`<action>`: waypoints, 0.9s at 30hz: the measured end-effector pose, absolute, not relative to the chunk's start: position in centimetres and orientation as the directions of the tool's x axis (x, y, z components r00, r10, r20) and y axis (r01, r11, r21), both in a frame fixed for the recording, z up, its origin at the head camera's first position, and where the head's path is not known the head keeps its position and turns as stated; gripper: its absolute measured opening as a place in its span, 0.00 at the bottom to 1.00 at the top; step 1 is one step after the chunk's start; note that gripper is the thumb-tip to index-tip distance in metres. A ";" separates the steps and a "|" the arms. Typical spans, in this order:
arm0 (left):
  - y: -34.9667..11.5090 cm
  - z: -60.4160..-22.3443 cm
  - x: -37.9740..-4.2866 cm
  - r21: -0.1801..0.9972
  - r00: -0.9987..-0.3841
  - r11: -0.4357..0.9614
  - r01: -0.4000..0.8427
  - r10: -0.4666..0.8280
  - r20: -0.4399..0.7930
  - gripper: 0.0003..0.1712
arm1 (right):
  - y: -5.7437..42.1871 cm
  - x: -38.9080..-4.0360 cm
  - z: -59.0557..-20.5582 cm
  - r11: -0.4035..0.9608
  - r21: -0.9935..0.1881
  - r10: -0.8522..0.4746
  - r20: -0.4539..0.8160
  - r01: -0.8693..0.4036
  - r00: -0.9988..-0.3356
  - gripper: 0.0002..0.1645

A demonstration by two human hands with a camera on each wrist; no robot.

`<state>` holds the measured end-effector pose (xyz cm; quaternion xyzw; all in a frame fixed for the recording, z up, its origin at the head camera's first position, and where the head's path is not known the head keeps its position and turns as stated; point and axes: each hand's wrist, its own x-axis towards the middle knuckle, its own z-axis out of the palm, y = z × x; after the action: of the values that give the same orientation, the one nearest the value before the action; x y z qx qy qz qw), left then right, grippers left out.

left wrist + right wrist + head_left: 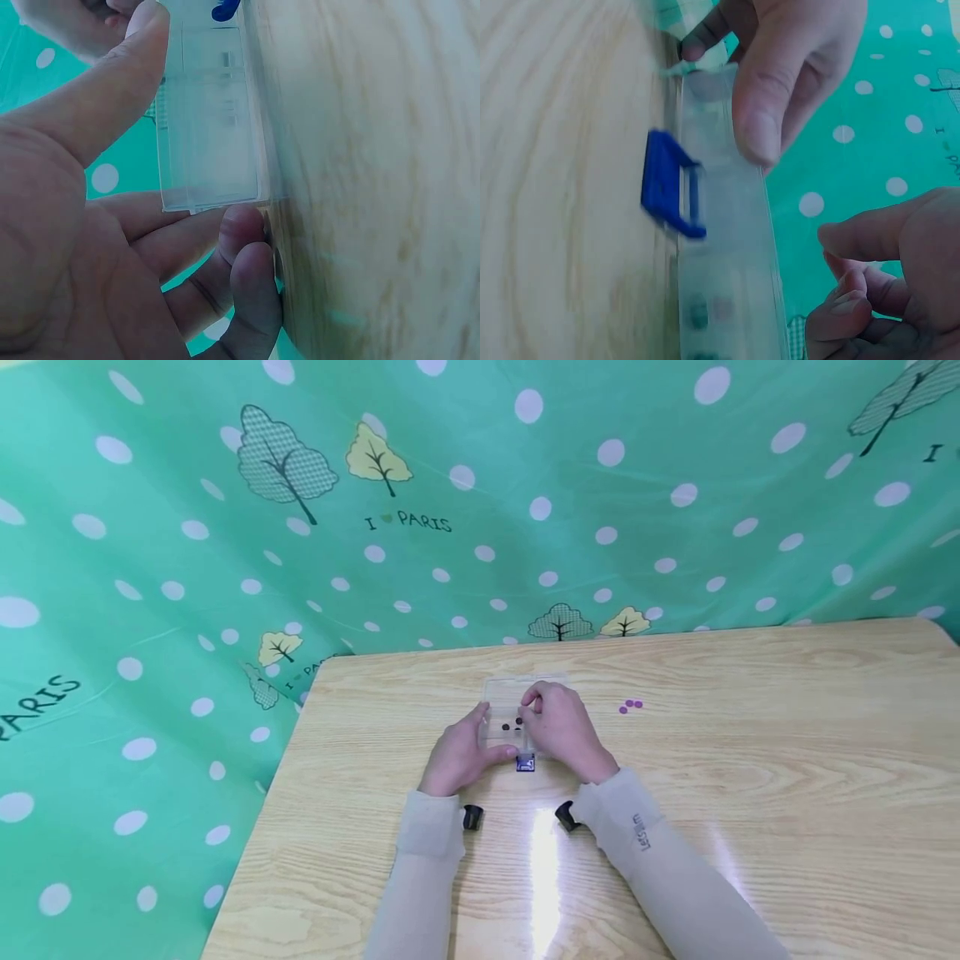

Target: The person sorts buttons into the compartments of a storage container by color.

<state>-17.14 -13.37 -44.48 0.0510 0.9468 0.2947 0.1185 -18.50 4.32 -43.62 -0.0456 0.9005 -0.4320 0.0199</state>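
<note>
A clear plastic box lies on the table, its blue latch on the near side. Small dark round pieces sit inside it. My left hand grips the box's left part, thumb along the near side, fingers about the left end. In the left wrist view the see-through wall shows between thumb and fingers. My right hand is over the box's right part, fingers curled and thumb near the index finger. In the right wrist view the right hand is beside the box; whether its fingertips hold something small is unclear.
Several purple discs lie on the wooden table, right of the box. A green dotted cloth hangs behind the table and along its left side. Black wrist devices show under the sleeves.
</note>
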 end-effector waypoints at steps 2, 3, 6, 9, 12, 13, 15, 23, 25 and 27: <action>-13.4 -44.5 -17.1 0.573 -0.967 0.819 0.022 0.163 -0.195 0.58 | 4.8 -18.4 -43.7 0.624 -0.778 -0.095 0.018 -0.074 -0.995 0.04; -13.4 -44.5 -17.1 0.572 -0.967 0.820 0.019 0.159 -0.197 0.58 | 5.0 -18.4 -43.7 0.622 -0.779 -0.096 0.024 -0.079 -0.995 0.04; -13.4 -44.6 -17.1 0.573 -0.967 0.819 0.014 0.156 -0.200 0.58 | 5.7 -18.3 -43.9 0.617 -0.782 -0.096 0.030 -0.084 -0.995 0.04; -13.4 -44.6 -17.2 0.573 -0.967 0.819 0.015 0.158 -0.200 0.58 | 6.4 -18.2 -44.0 0.613 -0.785 -0.095 0.032 -0.084 -0.995 0.05; -13.3 -44.5 -17.2 0.572 -0.967 0.820 0.018 0.160 -0.199 0.58 | 7.1 -18.1 -44.0 0.610 -0.787 -0.089 0.044 -0.090 -0.995 0.05; -13.3 -44.5 -17.2 0.571 -0.967 0.821 0.017 0.159 -0.201 0.58 | 7.3 -18.1 -44.0 0.608 -0.788 -0.088 0.048 -0.092 -0.995 0.05; -13.3 -44.5 -17.2 0.570 -0.966 0.822 0.012 0.156 -0.205 0.58 | 7.6 -18.1 -44.0 0.607 -0.789 -0.086 0.055 -0.096 -0.995 0.05; -13.2 -44.4 -17.2 0.577 -0.966 0.817 0.000 0.150 -0.212 0.58 | 8.9 -17.8 -44.1 0.615 -0.787 -0.037 0.017 -0.036 -0.999 0.07; -13.2 -44.4 -17.2 0.581 -0.966 0.814 -0.005 0.147 -0.214 0.58 | 9.3 -17.7 -44.1 0.614 -0.789 -0.024 0.019 -0.029 -1.000 0.07; -13.2 -44.4 -17.1 0.584 -0.965 0.812 -0.006 0.148 -0.216 0.58 | 9.6 -17.7 -44.2 0.614 -0.789 -0.013 0.021 -0.024 -1.000 0.08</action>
<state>-17.15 -13.24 -44.39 0.0376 0.9434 0.3043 0.1265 -17.65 9.63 -44.23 -0.0103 0.8982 -0.4394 -0.0067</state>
